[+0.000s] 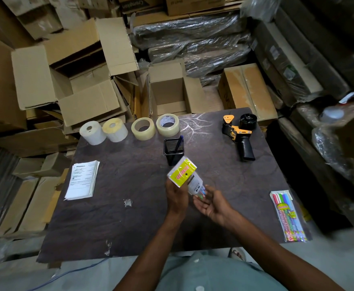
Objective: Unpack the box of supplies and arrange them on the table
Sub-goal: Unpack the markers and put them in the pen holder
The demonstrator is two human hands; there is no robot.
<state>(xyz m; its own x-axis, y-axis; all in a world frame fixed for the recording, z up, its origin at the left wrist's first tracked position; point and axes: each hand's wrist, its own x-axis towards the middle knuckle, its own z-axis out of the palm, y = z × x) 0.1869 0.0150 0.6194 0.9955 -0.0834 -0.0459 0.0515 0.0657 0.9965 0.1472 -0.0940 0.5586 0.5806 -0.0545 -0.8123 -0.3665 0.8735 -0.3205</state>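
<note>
My left hand (177, 196) grips a plastic pack with a yellow label (182, 171) above the middle of the dark table (130, 181). My right hand (210, 203) lies palm up just right of it, fingers at the pack's lower end where coloured items show through the plastic. A black mesh pen holder (173, 151) with a blue pen in it stands just beyond the pack. Along the far edge stand two white label rolls (103, 132) and two clear tape rolls (155, 127). A tape dispenser (239, 133) lies at the far right.
A stack of printed papers (82, 179) lies at the table's left edge. A pack of coloured pens (288, 216) lies at the right edge. Open and shut cardboard boxes (83, 80) and plastic-wrapped bundles crowd the floor behind and beside the table.
</note>
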